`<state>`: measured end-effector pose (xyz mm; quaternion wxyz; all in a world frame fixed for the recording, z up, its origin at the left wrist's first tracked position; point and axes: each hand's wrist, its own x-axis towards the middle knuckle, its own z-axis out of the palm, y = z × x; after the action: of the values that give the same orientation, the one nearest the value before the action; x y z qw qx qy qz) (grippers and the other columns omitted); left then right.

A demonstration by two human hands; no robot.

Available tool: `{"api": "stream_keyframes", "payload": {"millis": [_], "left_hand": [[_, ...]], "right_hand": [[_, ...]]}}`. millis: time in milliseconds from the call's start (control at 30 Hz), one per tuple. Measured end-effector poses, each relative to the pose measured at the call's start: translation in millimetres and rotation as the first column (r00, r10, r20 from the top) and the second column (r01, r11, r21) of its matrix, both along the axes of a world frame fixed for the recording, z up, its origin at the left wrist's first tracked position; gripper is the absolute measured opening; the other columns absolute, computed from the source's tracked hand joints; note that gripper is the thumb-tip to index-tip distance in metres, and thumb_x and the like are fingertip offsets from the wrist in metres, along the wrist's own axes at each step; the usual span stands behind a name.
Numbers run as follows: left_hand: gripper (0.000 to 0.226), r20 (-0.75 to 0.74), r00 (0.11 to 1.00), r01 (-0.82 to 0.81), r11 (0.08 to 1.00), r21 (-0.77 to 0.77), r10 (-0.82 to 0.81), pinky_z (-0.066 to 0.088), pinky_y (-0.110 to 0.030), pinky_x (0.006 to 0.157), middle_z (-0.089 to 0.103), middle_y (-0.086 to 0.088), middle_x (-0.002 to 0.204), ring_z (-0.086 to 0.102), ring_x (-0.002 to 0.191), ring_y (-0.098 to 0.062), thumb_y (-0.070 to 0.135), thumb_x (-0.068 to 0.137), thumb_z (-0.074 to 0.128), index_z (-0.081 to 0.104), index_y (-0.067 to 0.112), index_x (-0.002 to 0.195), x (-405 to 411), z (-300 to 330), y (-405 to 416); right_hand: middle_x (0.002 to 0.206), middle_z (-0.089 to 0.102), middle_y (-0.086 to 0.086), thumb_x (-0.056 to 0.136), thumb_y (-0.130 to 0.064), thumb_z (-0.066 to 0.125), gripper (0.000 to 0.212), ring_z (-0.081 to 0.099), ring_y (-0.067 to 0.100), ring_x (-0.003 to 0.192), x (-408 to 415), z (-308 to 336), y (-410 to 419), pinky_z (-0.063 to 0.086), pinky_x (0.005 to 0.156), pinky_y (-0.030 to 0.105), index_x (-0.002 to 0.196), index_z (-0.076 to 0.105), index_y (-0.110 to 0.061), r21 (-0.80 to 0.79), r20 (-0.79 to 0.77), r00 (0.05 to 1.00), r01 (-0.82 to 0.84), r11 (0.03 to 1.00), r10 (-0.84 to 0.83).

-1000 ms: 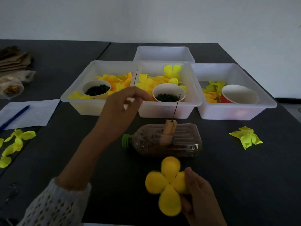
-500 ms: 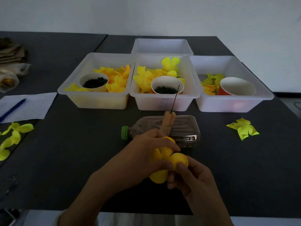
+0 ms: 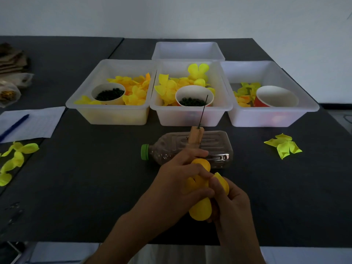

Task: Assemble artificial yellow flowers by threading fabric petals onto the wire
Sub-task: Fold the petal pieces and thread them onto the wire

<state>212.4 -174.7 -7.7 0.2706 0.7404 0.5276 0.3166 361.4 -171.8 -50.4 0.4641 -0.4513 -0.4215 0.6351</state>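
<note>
Near the lower middle of the frame, both hands closed around one yellow fabric petal piece (image 3: 201, 208): left hand (image 3: 179, 180) wrapped over its top and left side, fingers curled across the lobes; right hand (image 3: 230, 204) gripping from the right, thumb pressed on a lobe. Held just above the dark table (image 3: 85, 178), close to its near edge.

Just beyond the hands, lying on its side, a clear plastic bottle (image 3: 215, 147) with a green cap (image 3: 145, 151) pointing left. Standing on the bottle, a small tan block (image 3: 196, 137) with a thin dark wire (image 3: 203, 110) rising from it, tilted slightly right, bare of petals.

Further back, across the middle of the frame, three white trays in a row: left tray (image 3: 106, 115) with yellow-orange petals and a cup of dark beads (image 3: 108, 93); middle tray (image 3: 190, 117) with yellow petals and a second bead cup (image 3: 193, 99); right tray (image 3: 266, 117) with a few petals and a red cup (image 3: 276, 97). Behind the middle one, a fourth tray (image 3: 188, 51).

At right, apart from the trays, a loose greenish-yellow petal piece (image 3: 283, 145). At far left, more loose petals (image 3: 15, 157), a sheet of paper (image 3: 38, 121) and a blue pen (image 3: 14, 126) on it.
</note>
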Motion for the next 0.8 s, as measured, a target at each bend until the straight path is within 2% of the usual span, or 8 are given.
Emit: {"api": "stream_keyframes", "payload": {"millis": [167, 300, 367, 467, 600, 667, 733, 800], "left_hand": [[0.013, 0.039, 0.998, -0.061, 0.997, 0.054, 0.059, 0.031, -0.002, 0.099, 0.044, 0.027, 0.13, 0.037, 0.127, 0.011, 0.021, 0.084, 0.074, 0.065, 0.031, 0.085, 5, -5, 1], [0.015, 0.231, 0.962, -0.143, 0.99, -0.017, 0.143, 0.04, -0.006, 0.094, 0.052, 0.029, 0.119, 0.047, 0.118, 0.011, 0.024, 0.08, 0.072, 0.065, 0.035, 0.075, 4, -2, 9], [0.019, 0.443, 0.871, -0.155, 0.974, -0.162, 0.212, 0.049, -0.011, 0.084, 0.06, 0.028, 0.111, 0.057, 0.106, 0.008, 0.022, 0.078, 0.072, 0.067, 0.035, 0.067, -3, 4, 17], [0.007, 0.694, 0.635, -0.129, 0.932, -0.338, 0.34, 0.054, -0.016, 0.068, 0.071, 0.019, 0.101, 0.068, 0.088, 0.0, 0.029, 0.069, 0.068, 0.072, 0.025, 0.074, -16, 8, 32], [0.024, 0.74, 0.553, -0.052, 0.902, -0.428, 0.383, 0.057, -0.024, 0.062, 0.075, -0.001, 0.089, 0.071, 0.077, -0.013, 0.027, 0.074, 0.062, 0.07, 0.012, 0.09, -17, 10, 41], [0.03, 0.809, 0.401, -0.037, 0.89, -0.455, 0.43, 0.06, -0.03, 0.067, 0.075, -0.01, 0.099, 0.072, 0.087, -0.021, 0.025, 0.078, 0.059, 0.068, 0.008, 0.101, -21, 16, 46], [0.032, 0.882, 0.223, -0.084, 0.91, -0.406, 0.414, 0.06, -0.028, 0.066, 0.076, -0.006, 0.1, 0.073, 0.09, -0.018, 0.024, 0.079, 0.056, 0.064, 0.012, 0.108, -35, 27, 52], [0.027, 0.916, 0.199, -0.158, 0.934, -0.32, 0.347, 0.058, -0.025, 0.065, 0.076, 0.002, 0.096, 0.073, 0.086, -0.011, 0.021, 0.085, 0.054, 0.061, 0.016, 0.111, -52, 40, 61]], "right_hand": [[0.054, 0.055, 0.012, 0.039, -0.085, 0.072, 0.079, 0.05, 0.017, 0.042, -5, -1, -1, 0.042, 0.038, 0.027, 0.07, 0.07, -0.013, -0.047, -0.031, 0.999, 0.022, 0.999, -0.023], [0.054, 0.053, 0.011, 0.047, -0.075, 0.079, 0.073, 0.05, 0.017, 0.041, -3, 4, 1, 0.044, 0.041, 0.025, 0.074, 0.068, -0.007, -0.024, -0.178, 0.983, -0.041, 0.999, 0.036], [0.057, 0.058, 0.008, 0.049, -0.068, 0.082, 0.064, 0.054, 0.016, 0.045, -1, 7, 2, 0.048, 0.045, 0.026, 0.078, 0.072, -0.012, -0.015, -0.228, 0.971, -0.078, 0.997, 0.073], [0.057, 0.057, 0.008, 0.075, -0.053, 0.071, 0.051, 0.054, 0.016, 0.046, 1, 10, 4, 0.05, 0.047, 0.027, 0.086, 0.067, -0.003, 0.008, -0.271, 0.961, -0.062, 0.998, 0.062], [0.055, 0.056, 0.011, 0.079, -0.028, 0.054, 0.033, 0.053, 0.017, 0.045, 0, 10, 6, 0.05, 0.044, 0.028, 0.09, 0.064, 0.001, -0.015, -0.282, 0.959, -0.032, 0.999, 0.026], [0.054, 0.056, 0.009, 0.076, -0.03, 0.056, 0.026, 0.053, 0.016, 0.043, 3, 10, 8, 0.049, 0.041, 0.028, 0.08, 0.072, -0.009, -0.04, -0.281, 0.959, 0.015, 0.999, -0.026], [0.054, 0.055, 0.008, 0.074, -0.03, 0.057, 0.024, 0.051, 0.016, 0.04, 9, 7, 9, 0.047, 0.038, 0.029, 0.078, 0.073, -0.013, -0.091, -0.297, 0.952, 0.054, 0.994, -0.079], [0.053, 0.056, 0.008, 0.074, -0.03, 0.056, 0.027, 0.051, 0.016, 0.039, 15, 1, 11, 0.045, 0.035, 0.029, 0.086, 0.07, -0.01, -0.143, -0.31, 0.946, 0.052, 0.988, -0.094]]}}
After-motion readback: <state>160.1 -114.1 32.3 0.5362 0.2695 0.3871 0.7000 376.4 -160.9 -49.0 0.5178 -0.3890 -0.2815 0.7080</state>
